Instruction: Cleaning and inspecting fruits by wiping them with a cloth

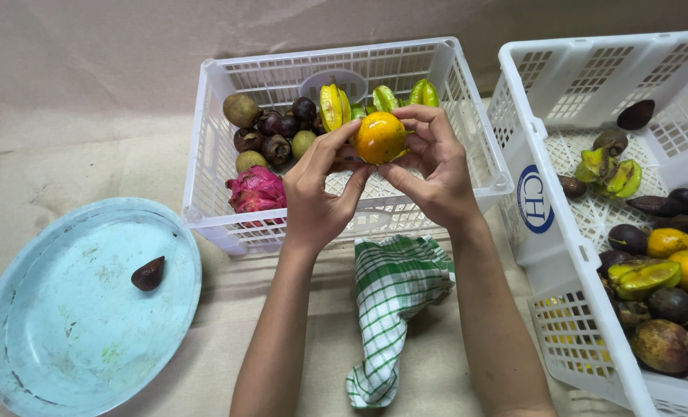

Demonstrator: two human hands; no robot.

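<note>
Both hands up over the near wall of the white crate (205, 162), holding one round orange-yellow fruit (379, 137) between them. Left hand (321, 193): thumb and forefinger pinch the fruit's left side, other fingers (357, 188) curled below it. Right hand (433, 166): fingers arched over the top and right of the fruit, thumb under it at about 5 o'clock. Fruit is clear of the crate floor, carried only by the fingers.

Around the fruit, inside the crate:
- 12 o'clock: starfruit (331, 106), yellow-green, stood on edge along the far wall.
- 10 o'clock: dark mangosteens (276, 147) in a cluster, with greenish-brown round fruit (240, 110) at the far-left corner.
- 8 o'clock: pink dragon fruit (256, 189) against the near-left wall.

Outside the crate:
- 6 o'clock: green-and-white checked cloth (390, 309), crumpled on the beige covering between the forearms.
- 8 o'clock, well apart: pale blue round tray (66, 324) with a single dark brown pointed fruit (148, 273) on it.
- 3 o'clock: second white crate (560, 255) just beside the first, with mixed fruit: orange ones, cut green starfruit, dark mangosteens.
</note>
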